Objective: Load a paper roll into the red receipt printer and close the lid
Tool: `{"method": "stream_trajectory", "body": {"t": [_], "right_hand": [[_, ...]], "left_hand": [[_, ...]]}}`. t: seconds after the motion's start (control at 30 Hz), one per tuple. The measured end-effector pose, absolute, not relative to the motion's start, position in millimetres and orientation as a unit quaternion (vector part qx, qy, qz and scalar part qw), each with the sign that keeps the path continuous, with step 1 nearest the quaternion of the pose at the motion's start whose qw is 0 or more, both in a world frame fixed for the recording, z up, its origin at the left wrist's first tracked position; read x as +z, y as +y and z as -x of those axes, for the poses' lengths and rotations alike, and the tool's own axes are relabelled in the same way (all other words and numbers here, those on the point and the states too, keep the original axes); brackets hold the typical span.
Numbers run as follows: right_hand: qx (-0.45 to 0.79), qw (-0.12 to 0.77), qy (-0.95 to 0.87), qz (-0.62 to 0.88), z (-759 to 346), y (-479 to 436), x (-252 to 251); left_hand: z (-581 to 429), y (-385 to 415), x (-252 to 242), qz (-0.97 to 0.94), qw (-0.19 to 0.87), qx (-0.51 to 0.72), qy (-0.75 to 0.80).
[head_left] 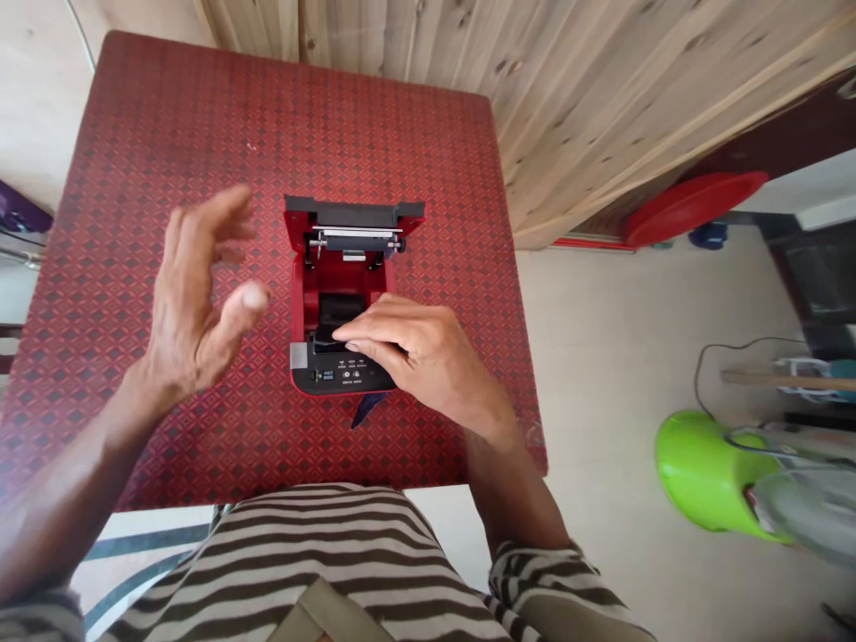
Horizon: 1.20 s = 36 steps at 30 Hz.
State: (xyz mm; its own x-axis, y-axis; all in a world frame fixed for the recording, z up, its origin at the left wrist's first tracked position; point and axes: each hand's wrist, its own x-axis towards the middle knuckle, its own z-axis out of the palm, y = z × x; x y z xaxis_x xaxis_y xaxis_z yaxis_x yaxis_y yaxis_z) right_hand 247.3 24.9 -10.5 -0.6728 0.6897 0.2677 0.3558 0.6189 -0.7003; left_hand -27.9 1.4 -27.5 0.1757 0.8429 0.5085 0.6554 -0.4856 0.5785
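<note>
Hands: L hand is raised left of the printer, fingers spread & loose, holding nothing. R hand lies palm-down over the printer's front, hiding part of the btn panel. Its fingers are on a black part; grip or touch, can't tell. Printer sits mid worktop, long axis near-to-far edge, lid open at far end.

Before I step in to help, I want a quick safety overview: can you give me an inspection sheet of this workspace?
surface: red patterned table.
job's things: red printer, lid open.
clutter: dark strip poking out under the printer's front.
grips: left hand open, raised beside the printer, touching nothing; right hand lies on the printer's front panel, hold unclear.
cables: thin cable on the floor at right.
surroundings: plank wall, green plastic object, red round object by the wall.
</note>
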Motion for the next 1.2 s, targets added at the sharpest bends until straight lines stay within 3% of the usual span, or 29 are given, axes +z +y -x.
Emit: {"method": "stream_trajectory", "body": {"t": [0.2,0.5,0.77,1.0,1.2], "right_hand": [[0.213,0.33,-0.859,0.329,-248,9,-16],[0.078,0.392,-0.825,0.399,-240,-30,-34],[0.079,0.386,-0.83,0.396,-240,-32,-34],[0.089,0.451,-0.769,0.444,-256,-27,-29],[0.207,0.456,-0.649,0.573,-290,1,-82]], "left_hand": [[8,55,-5,-0.795,0.142,0.39,0.443],[5,-6,-31,-0.858,0.056,0.334,0.385],[0,-22,-58,-0.864,-0.007,0.338,0.373],[-2,-21,-59,-0.851,0.003,0.339,0.401],[-1,-33,-66,-0.841,-0.007,0.357,0.406]]}}
